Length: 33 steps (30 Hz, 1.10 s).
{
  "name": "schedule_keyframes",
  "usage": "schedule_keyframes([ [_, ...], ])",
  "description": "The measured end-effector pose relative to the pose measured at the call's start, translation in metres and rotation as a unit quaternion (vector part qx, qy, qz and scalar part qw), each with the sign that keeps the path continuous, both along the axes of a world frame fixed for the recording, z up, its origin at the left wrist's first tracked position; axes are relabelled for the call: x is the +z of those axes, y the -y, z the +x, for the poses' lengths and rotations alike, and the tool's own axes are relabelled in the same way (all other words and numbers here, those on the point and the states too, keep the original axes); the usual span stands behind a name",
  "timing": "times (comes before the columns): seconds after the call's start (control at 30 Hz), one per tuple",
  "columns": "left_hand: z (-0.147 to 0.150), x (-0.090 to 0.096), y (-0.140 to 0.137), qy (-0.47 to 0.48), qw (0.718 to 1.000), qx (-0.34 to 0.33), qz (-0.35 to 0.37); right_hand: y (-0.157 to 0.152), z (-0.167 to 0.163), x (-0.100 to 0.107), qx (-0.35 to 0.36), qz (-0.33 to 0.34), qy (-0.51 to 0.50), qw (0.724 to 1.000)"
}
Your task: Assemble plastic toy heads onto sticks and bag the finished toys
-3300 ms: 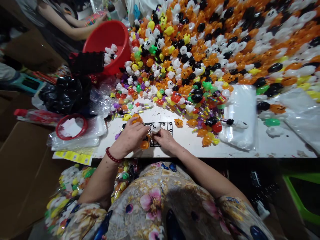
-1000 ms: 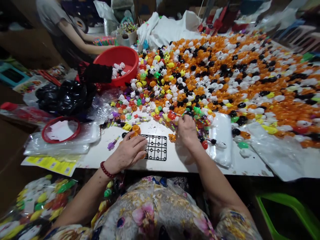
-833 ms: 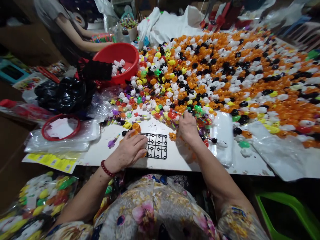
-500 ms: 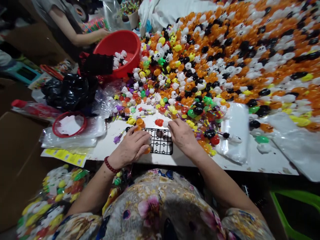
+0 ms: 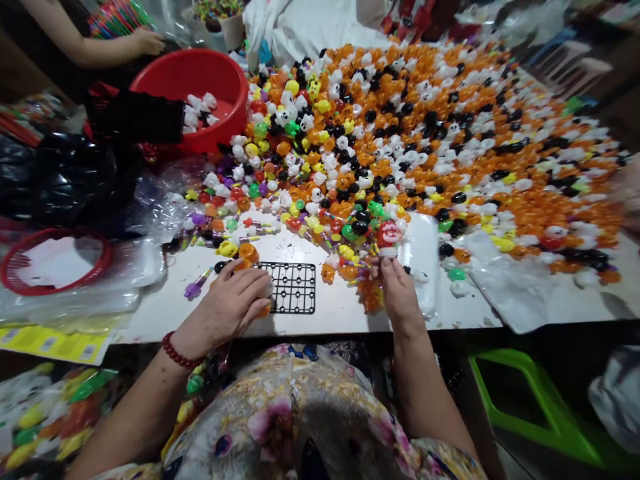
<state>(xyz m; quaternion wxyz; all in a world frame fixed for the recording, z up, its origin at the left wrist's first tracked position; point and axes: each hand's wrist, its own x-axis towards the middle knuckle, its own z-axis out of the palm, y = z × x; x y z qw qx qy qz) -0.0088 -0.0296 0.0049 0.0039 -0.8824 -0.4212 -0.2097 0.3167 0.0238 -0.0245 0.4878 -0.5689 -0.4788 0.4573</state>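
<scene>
A black plastic grid [image 5: 297, 288] lies flat on the white table. My left hand [image 5: 227, 300] is closed over its left end, and a white piece [image 5: 271, 288] shows at the fingertips. An orange toy head [image 5: 249, 253] sits just beyond the knuckles. What lies under the palm is hidden. My right hand [image 5: 399, 293] is off to the right of the grid, with thumb and fingers pinched on a small red-and-white toy head [image 5: 389, 237] held upright. Orange and yellow toy pieces lie beside that hand, with striped sticks [image 5: 350, 263] among them.
A large heap of orange, white and black toy heads [image 5: 425, 127] covers the back of the table. Left stand a red tub [image 5: 235, 100], a red basket [image 5: 10, 267] and plastic bags. Clear bags [image 5: 420, 260] lie right; a green stool [image 5: 520, 400] is below. A co-worker's arm [image 5: 95, 50] is upper left.
My right hand has moved right, away from the grid, and now holds the red-and-white toy head. My left hand stays at the grid's left end. The view has turned to the right.
</scene>
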Motion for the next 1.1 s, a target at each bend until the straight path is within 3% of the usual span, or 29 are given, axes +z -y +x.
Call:
schedule_keyframes([
  [0.13,0.001,-0.001,-0.001,0.004,1.000,0.002,0.019,0.016,0.009,-0.006,0.007,-0.014,-0.010,1.000],
  [0.27,0.003,-0.001,-0.003,0.006,0.999,-0.003,0.031,0.014,0.012,-0.008,-0.019,0.032,0.185,0.982],
  [0.33,0.004,0.000,-0.004,0.005,0.999,-0.005,0.031,0.009,0.009,-0.005,0.011,0.062,0.318,0.946],
  [0.4,0.006,0.000,-0.005,0.005,1.000,-0.003,0.028,0.004,0.004,0.000,0.055,0.073,0.441,0.893],
  [0.5,0.007,0.000,-0.004,0.011,1.000,0.003,0.011,-0.006,-0.004,0.009,0.093,0.038,0.579,0.809],
  [0.6,0.007,0.001,-0.004,0.014,1.000,0.003,-0.001,-0.017,-0.010,0.019,0.129,-0.001,0.648,0.751],
  [0.73,0.008,0.003,-0.005,0.001,1.000,0.006,0.015,-0.032,-0.018,0.028,0.188,-0.037,0.687,0.701],
  [0.93,0.010,0.003,-0.005,-0.005,1.000,0.010,0.017,-0.047,-0.034,0.029,0.238,-0.032,0.715,0.656],
  [1.1,0.011,0.001,-0.004,0.004,1.000,0.021,0.004,-0.053,-0.047,0.020,0.279,-0.014,0.690,0.668],
])
